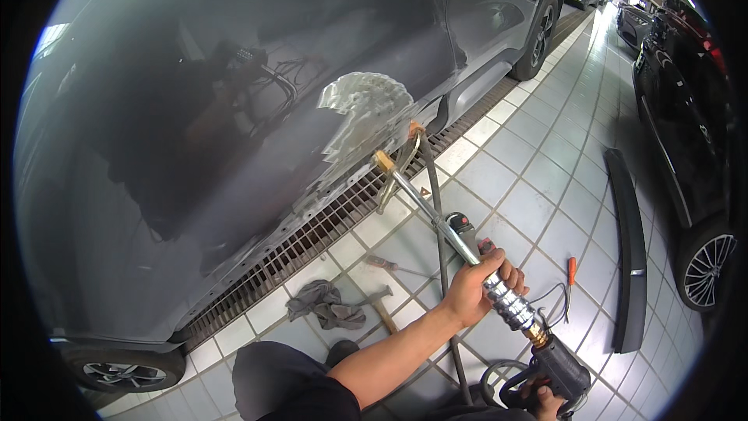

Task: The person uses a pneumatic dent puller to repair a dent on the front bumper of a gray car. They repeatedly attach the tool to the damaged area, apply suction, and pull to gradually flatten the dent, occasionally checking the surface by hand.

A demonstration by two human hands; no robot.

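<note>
The left hand (pixel 477 284) is wrapped tight around the ribbed metal weight of a dent puller (pixel 460 242), fingers closed over the shaft. The right hand (pixel 545 403), at 5 o'clock from the left, grips the black pistol handle at the rear end of the tool; only part of it shows at the lower edge, with fingers curled on the grip. The puller's long rod runs toward 11 o'clock from the left hand and its tip touches the bare, sanded metal patch (pixel 366 109) low on the grey car door (pixel 257 109).

A dark cable (pixel 438 218) runs from the tip area down across the white tiled floor (pixel 538 171). A floor drain grate (pixel 312 234) runs along under the car's sill. At 9 o'clock from the left hand lies a grey rag (pixel 323 304), with a hammer (pixel 382 308) just beside it and a screwdriver (pixel 393 265) near. At 3 o'clock lies an orange-handled screwdriver (pixel 570 281), and beyond it a long black trim strip (pixel 629 257). A dark car (pixel 686 132) stands at 2 o'clock
</note>
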